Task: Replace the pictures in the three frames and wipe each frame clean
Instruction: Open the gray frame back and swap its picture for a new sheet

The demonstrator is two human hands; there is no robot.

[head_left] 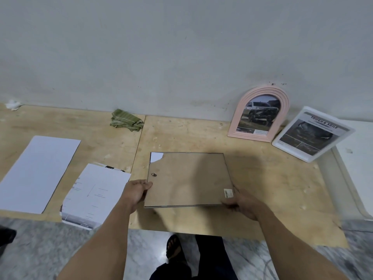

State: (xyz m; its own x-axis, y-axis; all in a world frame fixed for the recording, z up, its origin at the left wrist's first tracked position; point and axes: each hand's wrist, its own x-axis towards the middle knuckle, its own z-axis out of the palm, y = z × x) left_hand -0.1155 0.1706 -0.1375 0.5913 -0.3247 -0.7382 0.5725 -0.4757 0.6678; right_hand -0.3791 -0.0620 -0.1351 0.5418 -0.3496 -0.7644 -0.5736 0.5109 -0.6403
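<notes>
A rectangular frame [187, 178] lies face down on the wooden table [262, 178], its brown backing board up, with one far left corner of the board broken off and white showing there. My left hand [137, 190] grips its left edge. My right hand [242, 203] holds its near right corner by a small sticker. A pink arched frame [260, 114] with a truck picture leans on the wall at the right. Beside it a white frame [312, 134] with a printed car page leans too. A folded green cloth [126, 120] lies by the wall.
Two sheets lie at the left: a blank white one [38, 174] and a printed one [94, 197] overhanging the table's front edge. A crumpled white scrap [13, 105] sits at the far left corner. A white surface [357, 168] adjoins the table on the right. My foot [173, 247] is below.
</notes>
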